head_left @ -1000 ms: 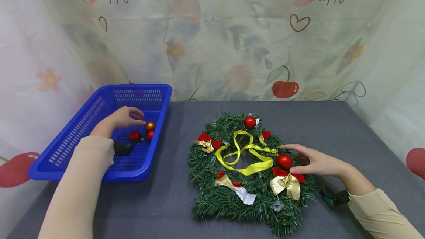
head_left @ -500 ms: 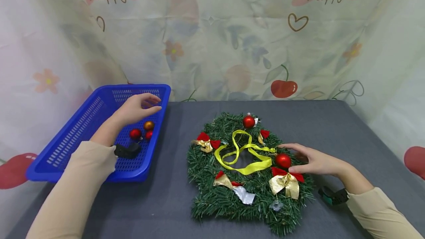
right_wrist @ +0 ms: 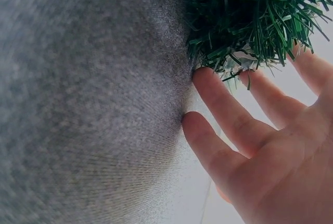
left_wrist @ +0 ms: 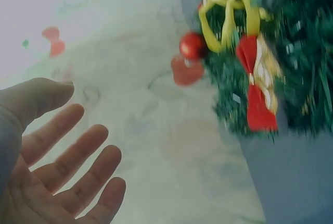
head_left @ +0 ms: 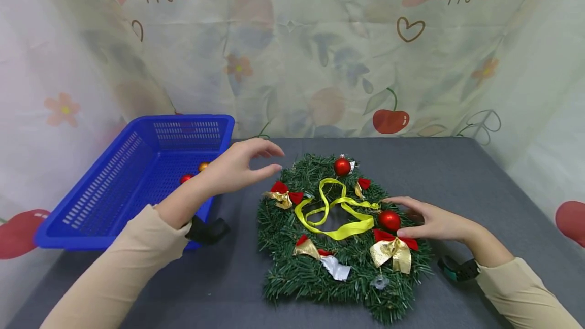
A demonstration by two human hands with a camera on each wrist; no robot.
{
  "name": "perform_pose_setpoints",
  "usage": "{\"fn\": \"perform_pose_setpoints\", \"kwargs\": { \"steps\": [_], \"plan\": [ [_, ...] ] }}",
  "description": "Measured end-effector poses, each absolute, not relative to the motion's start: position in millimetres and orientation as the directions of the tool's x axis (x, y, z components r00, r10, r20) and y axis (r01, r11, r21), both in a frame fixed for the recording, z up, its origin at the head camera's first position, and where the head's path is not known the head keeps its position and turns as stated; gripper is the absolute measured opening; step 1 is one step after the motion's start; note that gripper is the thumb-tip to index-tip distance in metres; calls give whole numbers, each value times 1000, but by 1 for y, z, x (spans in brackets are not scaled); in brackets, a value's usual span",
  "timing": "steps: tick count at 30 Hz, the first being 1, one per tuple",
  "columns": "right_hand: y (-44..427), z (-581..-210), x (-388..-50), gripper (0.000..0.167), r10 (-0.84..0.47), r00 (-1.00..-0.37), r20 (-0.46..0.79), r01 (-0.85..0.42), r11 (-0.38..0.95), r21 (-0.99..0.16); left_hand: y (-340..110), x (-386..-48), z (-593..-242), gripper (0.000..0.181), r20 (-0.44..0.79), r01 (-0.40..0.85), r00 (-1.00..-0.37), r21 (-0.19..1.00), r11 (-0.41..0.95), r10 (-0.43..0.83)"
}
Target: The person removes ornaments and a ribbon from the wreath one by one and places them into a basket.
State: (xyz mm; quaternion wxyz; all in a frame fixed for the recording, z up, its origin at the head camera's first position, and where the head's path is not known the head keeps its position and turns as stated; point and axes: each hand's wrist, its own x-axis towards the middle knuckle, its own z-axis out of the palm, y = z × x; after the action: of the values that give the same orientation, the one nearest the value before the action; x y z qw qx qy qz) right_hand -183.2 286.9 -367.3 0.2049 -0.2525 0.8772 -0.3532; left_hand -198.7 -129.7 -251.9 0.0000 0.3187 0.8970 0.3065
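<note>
Left hand (head_left: 235, 167) empty, fingers loosely extended, basket (head_left: 77, 242) to its left, wreath (head_left: 292, 281) to its right; right hand (head_left: 439, 223) unclenched, touching wreath

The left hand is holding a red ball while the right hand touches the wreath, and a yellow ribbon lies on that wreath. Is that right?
Not quite: the left hand holds nothing; the left wrist view shows it empty. The right hand does touch the wreath, and the yellow ribbon does lie on it.
</note>
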Motion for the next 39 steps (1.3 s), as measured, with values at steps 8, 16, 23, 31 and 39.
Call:
{"fn": "perform_pose_setpoints", "kwargs": {
  "steps": [8, 16, 23, 31, 39],
  "plan": [
    [286, -368, -183, 62, -586, -792, -172, -307, 625, -718, -103, -193, -258, 29, 165, 636, -718, 548, 543, 676],
    [286, -368, -182, 62, -586, -793, -168, -308, 623, -719, -75, -198, -267, 30, 122, 662, -679, 527, 533, 724],
    [286, -368, -182, 61, -590, -791, -162, -314, 619, -720, -54, -212, -279, 31, 110, 649, -692, 527, 548, 713],
    [286, -368, -182, 61, -597, -785, -164, -315, 613, -725, -34, -237, -288, 33, 77, 542, -778, 584, 604, 624],
    [285, -366, -181, 61, -593, -787, -171, -306, 615, -727, -22, -257, -295, 34, 46, 466, -821, 632, 620, 570]
  ]
}}
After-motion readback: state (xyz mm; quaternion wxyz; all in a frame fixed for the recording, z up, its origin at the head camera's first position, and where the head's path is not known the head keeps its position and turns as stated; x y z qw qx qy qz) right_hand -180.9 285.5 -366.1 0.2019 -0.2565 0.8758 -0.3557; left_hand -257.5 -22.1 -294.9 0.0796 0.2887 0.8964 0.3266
